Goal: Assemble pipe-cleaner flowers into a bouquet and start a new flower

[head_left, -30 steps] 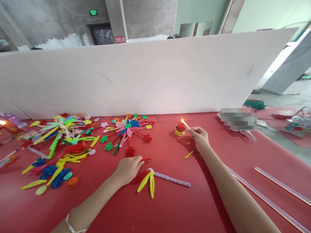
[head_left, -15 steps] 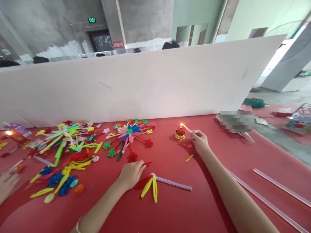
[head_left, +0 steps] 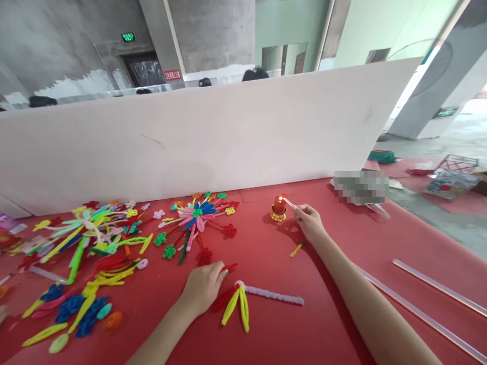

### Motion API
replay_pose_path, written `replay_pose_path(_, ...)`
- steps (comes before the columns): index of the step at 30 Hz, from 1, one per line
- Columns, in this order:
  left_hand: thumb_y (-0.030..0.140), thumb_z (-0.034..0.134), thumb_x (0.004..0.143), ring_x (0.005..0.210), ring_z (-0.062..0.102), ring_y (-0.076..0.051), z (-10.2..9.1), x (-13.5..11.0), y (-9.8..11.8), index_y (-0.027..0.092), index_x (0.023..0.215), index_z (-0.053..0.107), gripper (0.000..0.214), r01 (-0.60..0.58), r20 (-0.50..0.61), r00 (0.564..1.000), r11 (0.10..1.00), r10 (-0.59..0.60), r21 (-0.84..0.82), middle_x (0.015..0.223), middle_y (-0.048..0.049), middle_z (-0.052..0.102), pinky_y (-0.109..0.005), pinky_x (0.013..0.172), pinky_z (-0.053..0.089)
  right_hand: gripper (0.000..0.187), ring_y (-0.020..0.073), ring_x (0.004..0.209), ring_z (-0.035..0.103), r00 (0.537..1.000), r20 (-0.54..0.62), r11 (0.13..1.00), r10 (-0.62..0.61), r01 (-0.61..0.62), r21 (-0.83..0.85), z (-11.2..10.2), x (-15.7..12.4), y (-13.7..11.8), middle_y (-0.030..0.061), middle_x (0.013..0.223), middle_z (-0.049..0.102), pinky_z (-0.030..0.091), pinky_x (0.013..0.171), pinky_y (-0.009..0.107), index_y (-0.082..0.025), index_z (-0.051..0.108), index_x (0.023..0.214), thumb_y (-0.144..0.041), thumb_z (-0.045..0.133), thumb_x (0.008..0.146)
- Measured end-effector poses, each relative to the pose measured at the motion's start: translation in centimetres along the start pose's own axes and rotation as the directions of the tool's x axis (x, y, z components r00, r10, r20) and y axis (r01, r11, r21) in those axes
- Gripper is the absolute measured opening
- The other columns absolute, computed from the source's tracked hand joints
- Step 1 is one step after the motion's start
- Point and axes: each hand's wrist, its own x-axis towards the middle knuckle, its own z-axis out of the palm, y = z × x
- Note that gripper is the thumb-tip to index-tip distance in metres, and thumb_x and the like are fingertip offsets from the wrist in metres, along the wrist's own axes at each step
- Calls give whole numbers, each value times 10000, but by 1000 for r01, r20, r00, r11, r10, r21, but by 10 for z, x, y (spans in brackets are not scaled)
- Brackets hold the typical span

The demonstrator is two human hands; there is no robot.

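Observation:
My right hand is closed on a short whitish glue stick, its tip at the flame of a red candle in a gold holder. My left hand pinches a red pipe-cleaner piece, whose tip sticks out to the right of the fingers. Just right of that hand lies a partly made pipe-cleaner flower, with a lilac stem and yellow loops. Some red loops beside it are partly hidden by my left hand. A small yellow twist lies below the candle.
Finished pipe-cleaner flowers and loose coloured pieces cover the left of the red tabletop. Long clear glue sticks lie at the right. A white board stands along the back, with a blurred packet near its right end.
The view has shifted slightly to the right, so the co-worker's hand at the left is almost out of sight. Both my hands keep their grips, and the glue stick stays at the flame.

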Motion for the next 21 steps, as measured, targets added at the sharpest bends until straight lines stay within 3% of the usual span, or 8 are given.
replay_pose_path(21, 294, 301, 943, 749, 636, -193, 0, 0, 2, 192, 848, 495, 239, -16, -24, 1000, 1000, 17, 21, 805, -42, 659, -248, 564, 330, 415, 54, 421, 365, 1000, 11, 1000, 3, -3, 16, 2, 2, -3, -62, 489, 451, 295, 381, 209, -197, 511, 581, -443, 827, 472)
